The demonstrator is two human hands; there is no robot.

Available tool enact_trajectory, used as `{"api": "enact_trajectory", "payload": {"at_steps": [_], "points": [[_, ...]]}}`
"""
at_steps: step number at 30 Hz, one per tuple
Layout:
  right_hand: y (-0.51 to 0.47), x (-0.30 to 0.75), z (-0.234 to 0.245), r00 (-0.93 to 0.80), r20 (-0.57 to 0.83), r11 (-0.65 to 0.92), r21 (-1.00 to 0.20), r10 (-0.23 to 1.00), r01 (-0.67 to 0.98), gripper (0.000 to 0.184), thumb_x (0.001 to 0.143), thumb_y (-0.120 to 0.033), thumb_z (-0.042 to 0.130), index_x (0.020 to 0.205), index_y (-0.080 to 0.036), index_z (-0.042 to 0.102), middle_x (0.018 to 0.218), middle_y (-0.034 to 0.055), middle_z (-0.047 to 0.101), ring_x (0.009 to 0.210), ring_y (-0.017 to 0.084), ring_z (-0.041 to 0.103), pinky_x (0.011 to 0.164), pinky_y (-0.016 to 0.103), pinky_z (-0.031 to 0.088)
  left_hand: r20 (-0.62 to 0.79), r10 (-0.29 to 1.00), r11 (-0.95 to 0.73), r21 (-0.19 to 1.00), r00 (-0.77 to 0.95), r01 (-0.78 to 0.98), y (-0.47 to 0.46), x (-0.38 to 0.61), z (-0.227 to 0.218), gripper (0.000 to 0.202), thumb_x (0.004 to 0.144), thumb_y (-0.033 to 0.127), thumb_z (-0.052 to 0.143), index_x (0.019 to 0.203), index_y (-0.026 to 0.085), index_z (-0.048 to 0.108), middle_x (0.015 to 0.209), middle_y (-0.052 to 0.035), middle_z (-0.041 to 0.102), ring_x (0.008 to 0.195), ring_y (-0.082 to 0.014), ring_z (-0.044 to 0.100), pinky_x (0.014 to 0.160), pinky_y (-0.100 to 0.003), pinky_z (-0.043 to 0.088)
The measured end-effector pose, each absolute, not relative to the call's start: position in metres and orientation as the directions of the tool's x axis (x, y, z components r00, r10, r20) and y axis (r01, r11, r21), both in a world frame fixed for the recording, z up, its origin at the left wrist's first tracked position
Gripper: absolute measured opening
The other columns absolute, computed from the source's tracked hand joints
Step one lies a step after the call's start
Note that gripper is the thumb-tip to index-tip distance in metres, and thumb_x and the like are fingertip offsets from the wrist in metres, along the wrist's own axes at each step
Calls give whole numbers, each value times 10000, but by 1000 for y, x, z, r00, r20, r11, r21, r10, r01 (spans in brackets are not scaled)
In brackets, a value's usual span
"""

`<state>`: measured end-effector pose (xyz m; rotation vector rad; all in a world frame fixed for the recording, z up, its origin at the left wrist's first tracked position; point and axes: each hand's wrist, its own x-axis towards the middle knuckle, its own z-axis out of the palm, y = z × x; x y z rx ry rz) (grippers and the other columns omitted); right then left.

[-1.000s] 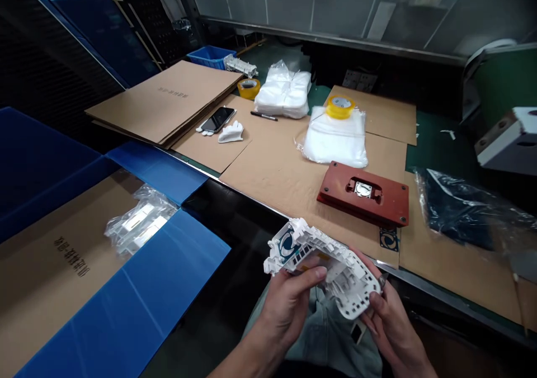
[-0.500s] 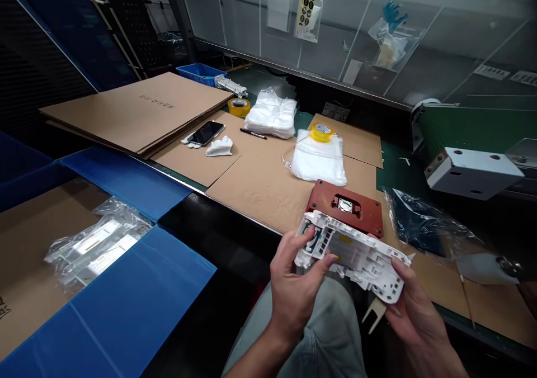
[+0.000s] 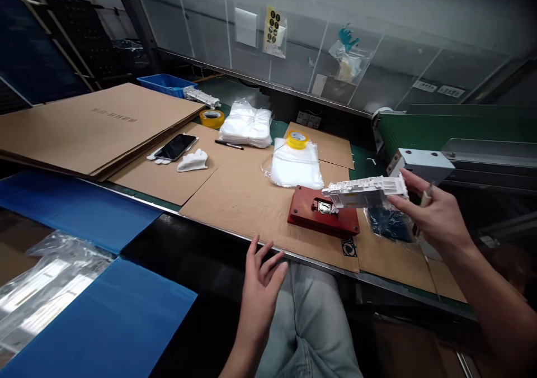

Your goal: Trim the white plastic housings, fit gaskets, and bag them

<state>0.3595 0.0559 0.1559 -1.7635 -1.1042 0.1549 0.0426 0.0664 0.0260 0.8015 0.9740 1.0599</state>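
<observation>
My right hand (image 3: 436,213) grips one end of a white plastic housing (image 3: 364,190), a long moulded part with ribs and clips. A pale tool, seen only in part, is also tucked in that hand. The housing's far end hangs over a red block fixture (image 3: 306,206) with a silvery piece in its recess; whether the two touch, I cannot tell. Over my lap, just off the table's front edge, my left hand (image 3: 260,288) holds nothing and its fingers are apart.
Behind the fixture lie white bags (image 3: 296,168) with a yellow tape roll (image 3: 297,138) on top. Cardboard sheets (image 3: 113,126), a phone (image 3: 177,146) and a white glove (image 3: 193,161) are to the left. A white metal bracket (image 3: 423,162) juts out at right, near a green conveyor (image 3: 444,132).
My left hand has let go of the white housing and dropped back. My right hand has carried the housing up and forward, over the red fixture. The view has shifted to the right.
</observation>
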Motion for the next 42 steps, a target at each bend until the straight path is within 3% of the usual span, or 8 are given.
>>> {"api": "enact_trajectory", "payload": {"at_steps": [3,11,20,27,32,37,39,42], "points": [[67,379,167,369,333,-127,-568,868,813,723,741,-434,794,1411,-248,597,1334,95,650,1222,336,606,1067,471,482,-322,931,357,902,175,-241,62,25,16,716,830,459,736,1446,340,390,1464,-104,491,1241,-279,611,1052,-419,509],[102,372,177,-17,205,84,-323,979,943,819,793,-620,712,1486,-236,504,1335,121,594,1174,327,609,1023,459,495,-415,885,447,884,210,-134,54,14,2,587,817,469,742,1317,246,531,1401,-121,552,1209,-295,626,1060,-422,490],[146,363,204,-317,-94,282,-275,944,919,810,799,-667,686,1470,-244,524,1431,102,568,1259,335,572,1054,436,467,-447,857,478,876,256,-71,49,9,0,577,816,488,740,1301,233,559,1419,-121,557,1233,-287,611,1065,-413,486],[149,356,196,-348,-96,305,-304,933,902,727,824,-623,689,1425,-229,581,1467,124,555,1297,378,555,1042,429,476,-411,878,467,848,247,-250,55,28,7,585,704,516,826,1151,169,675,1152,-147,711,1003,-312,711,936,-437,533],[138,349,215,-325,95,334,-418,941,845,833,786,-560,754,1492,-202,495,1413,117,609,1240,351,606,1043,446,496,-402,748,641,646,529,-415,64,69,33,539,756,439,808,1178,137,662,1128,-172,722,943,-293,723,852,-404,546],[94,327,236,-285,310,400,-424,907,812,927,730,-490,828,1533,-258,427,1499,99,530,1321,358,538,943,415,568,-294,647,762,213,703,-612,84,93,78,660,843,623,650,1244,101,601,1206,-230,695,1137,-365,672,978,-465,509],[87,322,230,-306,231,382,-495,924,780,758,781,-486,790,1462,-284,528,1431,86,598,1278,337,577,829,360,594,-267,698,703,80,664,-707,92,92,90,648,863,655,602,1250,135,605,1200,-195,713,1163,-362,664,1034,-499,480],[109,328,198,-146,178,223,-575,973,787,397,900,-491,639,1180,-224,726,1209,100,727,1112,292,671,855,359,566,-419,735,622,105,533,-776,93,78,89,547,891,512,657,1298,150,601,1103,-134,768,1071,-330,712,1039,-504,486]]}}
